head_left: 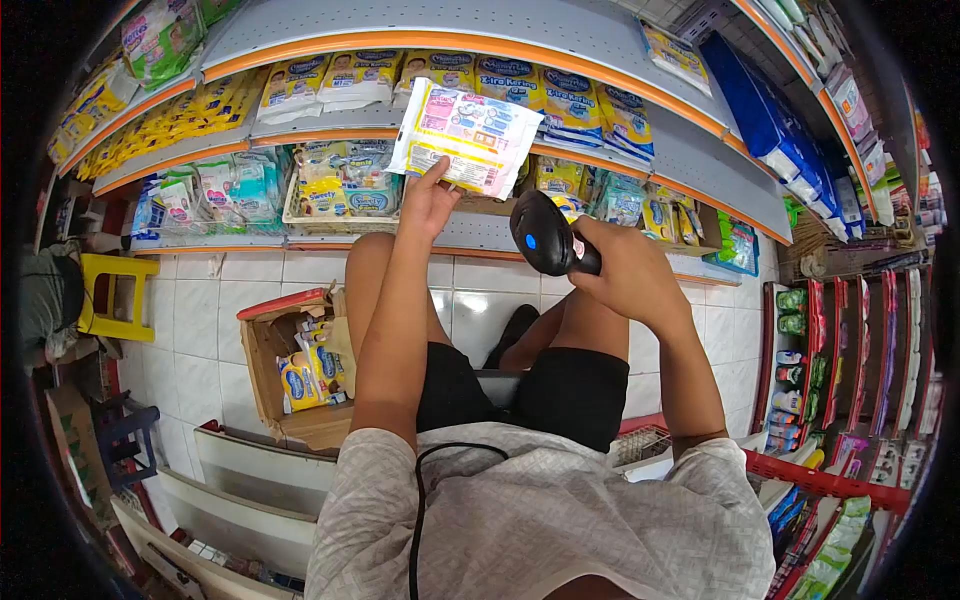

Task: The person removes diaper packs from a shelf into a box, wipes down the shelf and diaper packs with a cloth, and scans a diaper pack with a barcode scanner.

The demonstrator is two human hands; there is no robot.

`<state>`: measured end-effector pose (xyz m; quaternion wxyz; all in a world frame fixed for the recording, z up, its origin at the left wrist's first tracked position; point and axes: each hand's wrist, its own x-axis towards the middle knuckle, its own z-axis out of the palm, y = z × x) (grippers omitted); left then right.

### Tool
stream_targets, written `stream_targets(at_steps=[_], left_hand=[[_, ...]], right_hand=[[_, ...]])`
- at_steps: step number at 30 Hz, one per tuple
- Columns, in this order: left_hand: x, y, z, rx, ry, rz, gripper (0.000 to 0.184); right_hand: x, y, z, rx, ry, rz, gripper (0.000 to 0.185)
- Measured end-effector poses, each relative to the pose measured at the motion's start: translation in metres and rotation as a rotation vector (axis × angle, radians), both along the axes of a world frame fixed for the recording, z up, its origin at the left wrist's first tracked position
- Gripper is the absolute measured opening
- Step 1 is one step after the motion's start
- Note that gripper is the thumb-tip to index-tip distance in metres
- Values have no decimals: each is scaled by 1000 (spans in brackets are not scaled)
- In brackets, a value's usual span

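My left hand (432, 200) grips the lower edge of a diaper pack (465, 135), a white, yellow and pink packet with its printed back and barcode facing me. It is held up in front of the shelf. My right hand (630, 270) is wrapped round the handle of a black barcode scanner (540, 235) with a blue dot on top. The scanner's head points toward the pack's lower right, a short gap away from it. Behind the pack, a row of yellow and blue diaper packs (570, 105) stands on the middle shelf.
An open cardboard box (262, 375) with several packs is on the tiled floor at left. A yellow stool (118, 295) stands farther left. Baskets of packs (340, 190) line the bottom shelf. To the right is a red display rack (815, 350); white shelf panels (250, 490) lie behind the box.
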<state>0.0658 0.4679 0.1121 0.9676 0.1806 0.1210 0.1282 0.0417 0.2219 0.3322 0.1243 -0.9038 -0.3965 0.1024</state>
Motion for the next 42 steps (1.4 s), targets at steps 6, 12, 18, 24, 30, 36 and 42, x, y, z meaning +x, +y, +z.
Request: stream_targets(at_steps=[6,12,18,24,30,36,42], left_hand=[[2,1,-3,-9,-2,4,43],[1,0,0,-1,-8,2,44],[0,0,2,43,-7,-16,44],[0,-1,5,100,29,-32,44],[0,-5,8,179,6,-39,44],[1,-12,12,319,31,-36,36],[2,-14,9,402,88,-66,33]], right_hand=[[-1,1,-3,0,4,-9,32],[0,0,-5,8,6,7,32],[-1,0,-11,61,19,-24,32],[0,3,-22,69,66,-45,32],[-1,0,-46,68,74,-61,36],[-33,4,-67,173,96,-213,39],[-71,4,-115,479,397,-401,33]])
